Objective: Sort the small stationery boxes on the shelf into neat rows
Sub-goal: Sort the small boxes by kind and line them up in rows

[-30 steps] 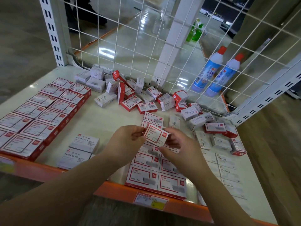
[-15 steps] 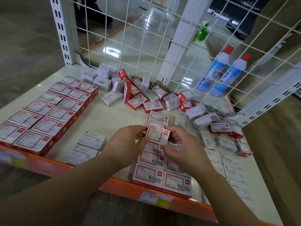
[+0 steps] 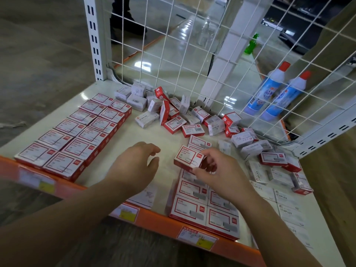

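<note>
Right hand [image 3: 213, 170] pinches red box [image 3: 187, 158] — left hand [image 3: 134, 166] loose.

- Behind the shelf we see a white wire mesh panel [image 3: 192, 60], held at the left by a white slotted upright [image 3: 95, 38].
- Beyond the mesh, we see two blue-and-white bottles with red caps [image 3: 268, 89] leaning side by side.
- Farther back we spot a small green bottle [image 3: 251, 45] on a glossy surface.
- We read no text on the yellow-and-white price labels [image 3: 197, 238] fixed along the orange front edge.
- At the top we see someone's dark shoes [image 3: 123, 24] on the floor.
</note>
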`<state>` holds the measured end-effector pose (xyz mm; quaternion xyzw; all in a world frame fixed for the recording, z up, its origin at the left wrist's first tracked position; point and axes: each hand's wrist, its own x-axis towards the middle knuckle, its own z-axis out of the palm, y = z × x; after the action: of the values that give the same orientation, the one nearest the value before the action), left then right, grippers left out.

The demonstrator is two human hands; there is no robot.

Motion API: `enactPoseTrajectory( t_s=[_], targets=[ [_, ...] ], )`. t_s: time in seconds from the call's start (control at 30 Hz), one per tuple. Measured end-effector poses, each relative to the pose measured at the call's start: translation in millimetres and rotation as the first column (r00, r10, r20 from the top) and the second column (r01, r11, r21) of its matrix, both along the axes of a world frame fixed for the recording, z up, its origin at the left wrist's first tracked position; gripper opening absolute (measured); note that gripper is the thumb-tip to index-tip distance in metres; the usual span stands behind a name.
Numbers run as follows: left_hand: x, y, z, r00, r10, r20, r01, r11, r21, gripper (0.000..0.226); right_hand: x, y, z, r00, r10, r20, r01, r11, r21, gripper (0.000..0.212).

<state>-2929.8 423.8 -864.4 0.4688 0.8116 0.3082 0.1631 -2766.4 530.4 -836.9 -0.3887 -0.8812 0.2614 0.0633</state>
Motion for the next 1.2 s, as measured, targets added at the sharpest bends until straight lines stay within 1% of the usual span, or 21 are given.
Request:
enactPoseTrajectory(
  t_s=[0.07,0.2,0.4,0.53,0.7,0.83,0.9,1.0,1.1,1.2],
  targets=[
    [-8.6,-5.5,-0.1,1.000,0.027,-0.012,-0.027,1.000,-0.015,0.034,-6.8,-1.3,-2.5,1.000,0.017,0.007,-0.017,1.000,-0.007,0.025],
    [-22.7,-18.3,-3.2,0.997,0.029,-0.067,-0.033,0.998,-0.058,0.031,-22.9,-5.0,-6.9,0.996,0.077,0.047,-0.079,0.996,0.036,0.031],
    [-36.4,-35.7,-9.0,0.973,-0.043,-0.227,0.014,0.992,-0.127,0.034,-41.4,-7.2,-16.7,0.994,0.090,0.054,-0.094,0.993,0.074,0.034],
    [-47.0,-43.1,-8.9,0.955,-0.062,-0.290,0.022,0.990,-0.142,0.035,-54.0,-6.8,-20.0,0.998,0.065,-0.007,-0.064,0.995,0.080,0.032],
    [-66.2,-49.2,-10.6,0.944,-0.024,-0.329,-0.028,0.988,-0.153,0.040,-79.0,-6.2,-22.3,0.993,0.053,-0.102,-0.045,0.996,0.075,0.025],
    [-81.7,-51.9,-11.1,0.935,0.020,-0.353,-0.096,0.975,-0.199,0.044,-95.6,-9.1,-26.9,0.992,0.061,-0.115,-0.053,0.997,0.064,0.025],
    [-88.1,-54.3,-12.9,0.926,0.035,-0.377,-0.120,0.972,-0.204,0.043,-103.0,-11.6,-30.2,0.992,0.065,-0.106,-0.059,0.997,0.059,0.027],
    [-93.4,-59.7,-15.6,0.939,0.040,-0.343,-0.116,0.972,-0.204,0.042,-111.6,-15.0,-33.3,0.993,0.066,-0.098,-0.062,0.997,0.049,0.030],
    [-97.6,-62.7,-16.9,0.957,0.033,-0.287,-0.090,0.978,-0.189,0.042,-117.2,-17.4,-34.1,0.990,0.051,-0.129,-0.049,0.999,0.022,0.026],
    [-102.4,-65.8,-17.2,0.963,0.042,-0.265,-0.089,0.981,-0.171,0.041,-123.1,-21.1,-33.8,0.987,0.047,-0.152,-0.045,0.999,0.019,0.024]
  ],
)
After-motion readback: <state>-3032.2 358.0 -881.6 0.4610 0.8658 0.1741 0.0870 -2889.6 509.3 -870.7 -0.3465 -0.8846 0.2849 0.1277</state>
